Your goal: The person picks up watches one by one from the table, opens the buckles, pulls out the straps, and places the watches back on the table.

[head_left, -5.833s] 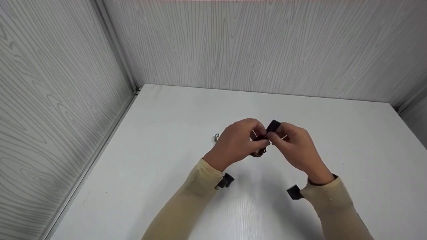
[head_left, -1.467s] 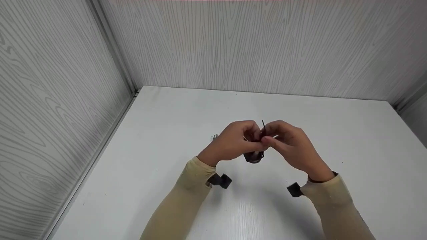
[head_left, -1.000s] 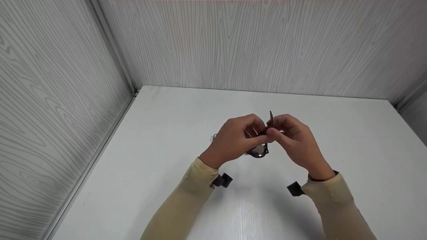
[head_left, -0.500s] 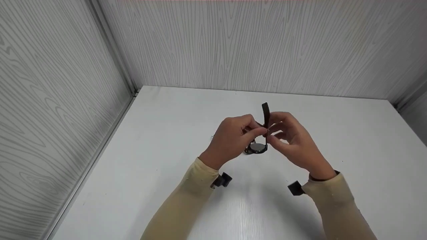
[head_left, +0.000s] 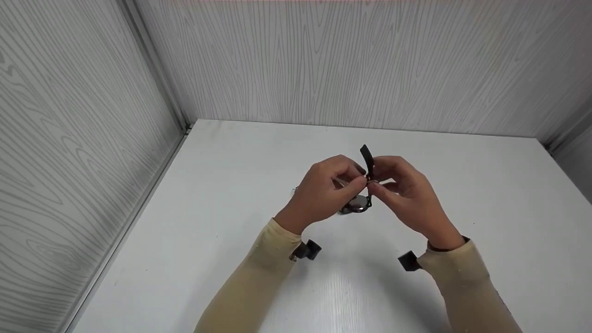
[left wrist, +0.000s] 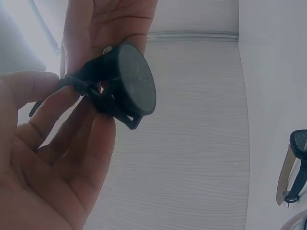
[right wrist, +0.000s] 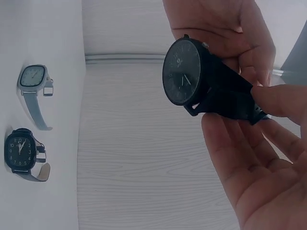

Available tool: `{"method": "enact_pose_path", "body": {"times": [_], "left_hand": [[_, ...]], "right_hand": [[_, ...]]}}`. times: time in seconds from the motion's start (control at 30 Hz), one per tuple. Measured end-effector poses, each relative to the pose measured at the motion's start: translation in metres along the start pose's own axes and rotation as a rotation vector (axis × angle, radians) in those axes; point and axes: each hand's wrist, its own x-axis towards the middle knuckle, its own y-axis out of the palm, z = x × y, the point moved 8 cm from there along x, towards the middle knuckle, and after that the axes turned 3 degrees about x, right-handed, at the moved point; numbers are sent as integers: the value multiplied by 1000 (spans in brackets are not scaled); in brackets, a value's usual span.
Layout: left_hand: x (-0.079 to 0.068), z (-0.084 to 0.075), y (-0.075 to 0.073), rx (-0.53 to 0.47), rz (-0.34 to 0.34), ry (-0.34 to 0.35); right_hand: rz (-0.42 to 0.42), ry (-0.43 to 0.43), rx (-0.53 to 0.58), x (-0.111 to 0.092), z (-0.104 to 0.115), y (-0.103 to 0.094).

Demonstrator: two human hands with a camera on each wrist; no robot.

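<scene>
A black wristwatch (head_left: pixel 359 203) with a round dark dial hangs between the two hands, its strap end (head_left: pixel 366 156) sticking up above the fingers. My left hand (head_left: pixel 323 190) pinches the strap from the left, thumb and fingers close to the buckle. From the other side my right hand (head_left: pixel 409 199) pinches the same strap, thumb against it. In the left wrist view the watch (left wrist: pixel 136 79) is seen from the side with the strap looped. In the right wrist view the watch (right wrist: pixel 181 72) shows its dial and hands; fingers partly hide the buckle.
On the white table (head_left: pixel 231 175) lie other watches: a pale square one (right wrist: pixel 32 76), a black square-faced one (right wrist: pixel 20 149), and a dark one with a brown strap lining (left wrist: pixel 300 143). Wood-grain panels (head_left: pixel 323 60) stand at the back and left.
The watch has come out from behind the left hand, dial showing below the fingers. The strap end now stands up between the hands. Since half a second ago, the right thumb has closed onto the strap.
</scene>
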Motion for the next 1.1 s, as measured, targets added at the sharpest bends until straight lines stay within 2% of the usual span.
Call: {"method": "enact_pose_path", "body": {"times": [0.23,0.4,0.57,0.67,0.93,1.1], "left_hand": [[-1,8,1,-28,9,-119],[-2,12,3,-57,36,-166],[-1,12,7,-86,80,-161],[-1,11,6,-89,75,-150],[-1,10,6,-61,97,-167],[-2,13,5,-47,80,-189]], "right_hand": [[-15,-14,-50,0,1,-1],[0,-52,-48,-1,2,0],[9,-85,-57,0,3,0],[12,-104,-53,1,3,0],[8,-121,-91,1,4,0],[15,-129,-121,0,5,3]]}}
